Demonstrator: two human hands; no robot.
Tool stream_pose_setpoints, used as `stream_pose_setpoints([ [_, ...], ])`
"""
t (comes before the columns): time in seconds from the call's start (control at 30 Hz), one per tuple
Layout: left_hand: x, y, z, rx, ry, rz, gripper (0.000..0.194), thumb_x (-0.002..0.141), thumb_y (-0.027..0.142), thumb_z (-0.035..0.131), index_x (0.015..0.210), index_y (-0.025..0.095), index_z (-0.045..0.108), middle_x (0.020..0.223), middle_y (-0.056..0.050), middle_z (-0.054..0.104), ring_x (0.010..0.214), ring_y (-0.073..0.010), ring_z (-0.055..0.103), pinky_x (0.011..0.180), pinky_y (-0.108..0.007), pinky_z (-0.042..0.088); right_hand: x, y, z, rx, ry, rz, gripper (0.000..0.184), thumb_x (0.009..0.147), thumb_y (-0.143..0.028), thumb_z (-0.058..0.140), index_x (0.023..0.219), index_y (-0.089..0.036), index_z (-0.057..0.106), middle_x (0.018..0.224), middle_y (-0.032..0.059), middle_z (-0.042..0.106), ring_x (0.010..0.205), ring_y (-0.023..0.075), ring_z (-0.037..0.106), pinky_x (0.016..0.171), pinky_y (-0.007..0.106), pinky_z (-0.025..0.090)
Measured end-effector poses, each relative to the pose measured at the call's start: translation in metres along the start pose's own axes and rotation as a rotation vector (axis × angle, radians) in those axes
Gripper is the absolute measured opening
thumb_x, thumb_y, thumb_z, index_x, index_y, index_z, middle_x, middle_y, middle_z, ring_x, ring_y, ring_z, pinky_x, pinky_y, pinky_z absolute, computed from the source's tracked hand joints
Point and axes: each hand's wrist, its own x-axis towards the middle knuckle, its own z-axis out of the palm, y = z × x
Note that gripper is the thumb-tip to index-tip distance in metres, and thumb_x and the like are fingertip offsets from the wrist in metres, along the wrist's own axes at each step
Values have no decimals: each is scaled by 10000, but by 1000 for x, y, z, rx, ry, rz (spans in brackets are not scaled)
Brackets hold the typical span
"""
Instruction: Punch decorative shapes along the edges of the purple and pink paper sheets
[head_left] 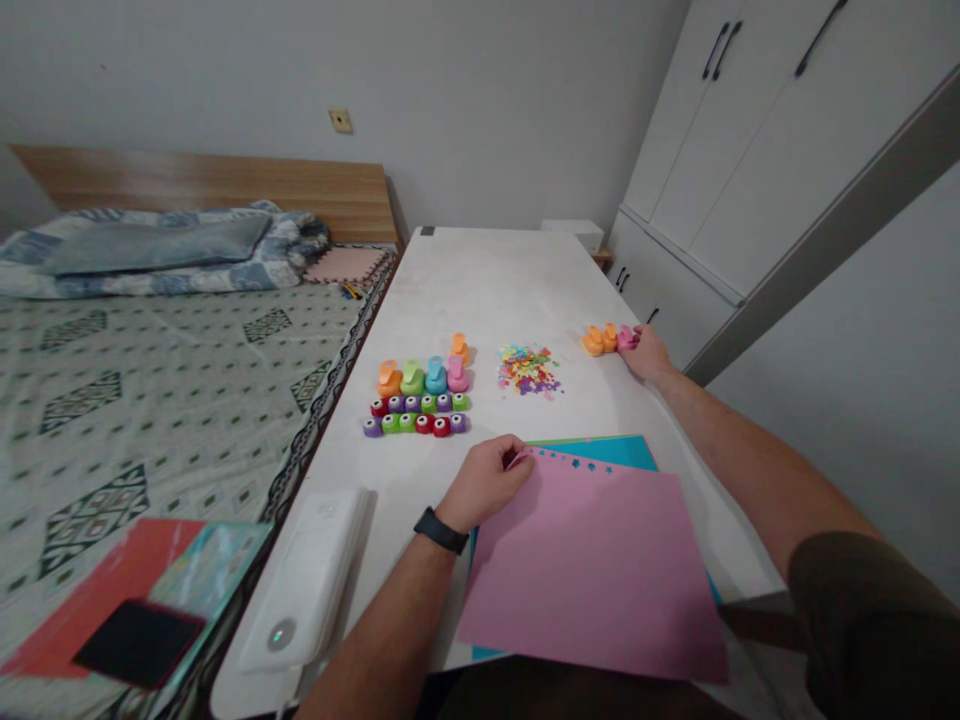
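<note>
My left hand (pixel 491 480) pinches the upper left corner of a pink sheet of paper (pixel 592 570), which has a row of small star and flower holes along its top edge. Blue paper (pixel 615 448) shows from beneath it. Over at the table's right edge, my right hand (pixel 649 354) has its fingers closed on a pink craft punch (pixel 627 338). Beside that punch stand orange craft punches (pixel 598 340). Loose, many-coloured paper cutouts (pixel 529 370) lie in a pile between the two groups of punches.
Rows of larger punches (pixel 412 378) and small round punches (pixel 416 424) stand left of the cutouts. A long white device (pixel 307 580) lies at the table's near left edge. On the bed at left are a dark phone-like slab (pixel 140 642) and a red sheet (pixel 112 590). White cabinets (pixel 720 150) stand at right.
</note>
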Motion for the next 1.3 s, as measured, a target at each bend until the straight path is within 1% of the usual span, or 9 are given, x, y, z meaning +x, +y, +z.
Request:
stream_pose_setpoints([
  [0.4, 0, 0, -1, -46, 19, -5, 214, 860, 363, 570, 787, 171, 632, 667, 30, 542, 634, -123, 460, 588, -240, 324, -1, -2, 2, -20, 34, 1, 613, 848, -446, 647, 1350, -125, 503, 1215, 173, 651, 998, 258, 617, 878, 363, 485],
  [0.5, 1, 0, -2, -63, 44, -17, 218, 852, 371, 576, 796, 171, 641, 682, 23, 567, 646, -129, 476, 599, -238, 335, -4, -4, -1, -42, 58, 4, 624, 841, -430, 652, 1349, -104, 492, 1241, 193, 626, 1073, 283, 588, 936, 385, 459],
  [0.57, 2, -1, -2, -58, 70, -28, 219, 845, 374, 580, 790, 170, 640, 685, 21, 576, 651, -131, 482, 602, -237, 337, -7, -9, -5, -69, 108, 1, 616, 837, -395, 653, 1344, -88, 482, 1282, 217, 590, 1161, 303, 545, 999, 406, 417],
  [0.67, 3, -4, -2, -58, 111, -42, 220, 837, 374, 586, 778, 168, 638, 683, 19, 579, 657, -134, 494, 611, -237, 348, -14, -21, -13, -92, 170, -45, 587, 834, -334, 641, 1334, -75, 474, 1311, 236, 551, 1233, 313, 492, 1051, 423, 364],
  [0.8, 4, -8, -2, -53, 144, -41, 220, 846, 367, 577, 776, 166, 633, 684, 17, 587, 659, -131, 504, 616, -238, 353, -28, -54, -22, -49, 181, -203, 572, 824, -288, 626, 1340, -99, 467, 1313, 201, 544, 1234, 297, 477, 1069, 418, 346],
  [0.93, 4, -8, -1, 10, 147, -39, 210, 857, 354, 568, 790, 171, 645, 682, 18, 599, 648, -130, 509, 602, -242, 338, -52, -104, -25, 62, 143, -401, 544, 821, -326, 647, 1306, -133, 497, 1282, 180, 554, 1164, 297, 508, 1045, 437, 378],
  [1.07, 2, -6, 0, 57, 127, -19, 201, 880, 336, 547, 841, 176, 663, 710, 10, 638, 655, -135, 535, 605, -245, 348, -84, -157, -20, 167, -46, -602, 509, 810, -359, 675, 1262, -172, 532, 1242, 155, 572, 1158, 311, 513, 1038, 465, 391],
  [1.13, 1, -4, 1, 106, 120, 13, 205, 904, 319, 521, 871, 178, 667, 741, -2, 662, 671, -140, 555, 616, -248, 362, -98, -180, -15, 202, -145, -653, 501, 809, -365, 681, 1253, -181, 539, 1228, 145, 577, 1158, 308, 518, 1047, 472, 390],
  [1.3, -3, 0, 0, 376, 119, 227, 156, 888, 216, 535, 955, 186, 674, 918, -60, 705, 833, -183, 621, 744, -282, 429, -114, -222, 4, 187, -280, -700, 471, 811, -363, 683, 1234, -210, 543, 1215, 117, 590, 1156, 281, 534, 1051, 454, 402],
])
